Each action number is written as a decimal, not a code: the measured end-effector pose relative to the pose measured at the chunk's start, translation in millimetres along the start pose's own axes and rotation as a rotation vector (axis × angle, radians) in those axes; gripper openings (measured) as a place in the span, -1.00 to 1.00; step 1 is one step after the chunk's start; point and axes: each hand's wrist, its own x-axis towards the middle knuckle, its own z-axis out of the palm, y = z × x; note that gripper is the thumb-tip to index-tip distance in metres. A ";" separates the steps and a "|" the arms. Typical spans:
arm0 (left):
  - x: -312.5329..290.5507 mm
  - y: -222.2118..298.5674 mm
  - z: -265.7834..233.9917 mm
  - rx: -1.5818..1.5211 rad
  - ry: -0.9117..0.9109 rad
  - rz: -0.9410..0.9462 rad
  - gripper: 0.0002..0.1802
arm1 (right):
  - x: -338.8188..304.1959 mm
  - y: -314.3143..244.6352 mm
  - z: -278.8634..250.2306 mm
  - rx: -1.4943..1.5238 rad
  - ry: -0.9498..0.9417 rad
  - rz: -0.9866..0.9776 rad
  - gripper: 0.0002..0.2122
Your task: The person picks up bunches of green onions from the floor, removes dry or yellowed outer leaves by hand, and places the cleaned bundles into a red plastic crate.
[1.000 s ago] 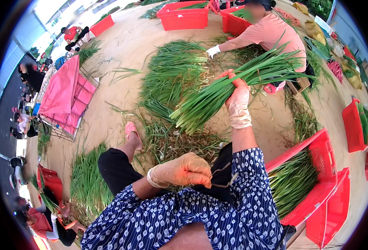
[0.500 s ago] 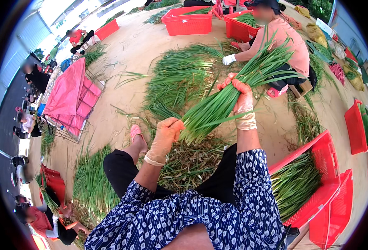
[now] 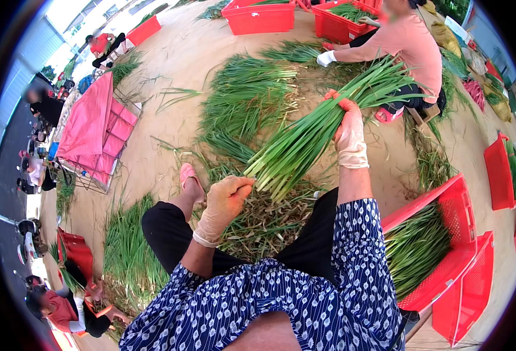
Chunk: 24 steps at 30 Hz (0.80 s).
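Note:
My right hand, in a thin pale glove, is closed around a large bunch of garlic chives. The long green leaves fan out to the upper right, while the pale stem ends slant down towards my left. Just beside those ends is my left hand, gloved too, its fingers pinched together. Whatever is between its fingertips, if anything, is too small to make out. Beneath the bunch, between my knees, lies a heap of dry leaves and trimmings.
Loose chives lie spread on the floor ahead. More chives lie at my left. A red crate holding chives stands at my right. A co-worker sits ahead right near a red tub. A pink-covered frame stands left.
My right hand has shifted right with the chives, whose leaves now lie lower. My left hand has drawn slightly down and left from the stems. The co-worker leans farther right, one hand at the tub.

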 end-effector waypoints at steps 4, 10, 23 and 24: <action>22.0 14.5 26.4 0.236 0.112 0.041 -0.76 | -7.8 7.1 4.1 0.061 -0.206 0.106 -0.79; 39.9 -3.6 43.4 0.142 0.120 0.177 -0.85 | -11.0 5.5 5.1 0.015 -0.214 0.093 -0.82; 13.0 -33.6 14.8 -0.307 -0.069 -0.164 -0.79 | 8.7 -2.8 -19.4 -0.161 0.083 -0.050 -0.80; 10.7 -33.0 12.3 -0.318 -0.058 -0.200 -0.79 | 9.0 -0.1 -17.8 -0.129 0.026 -0.015 -0.80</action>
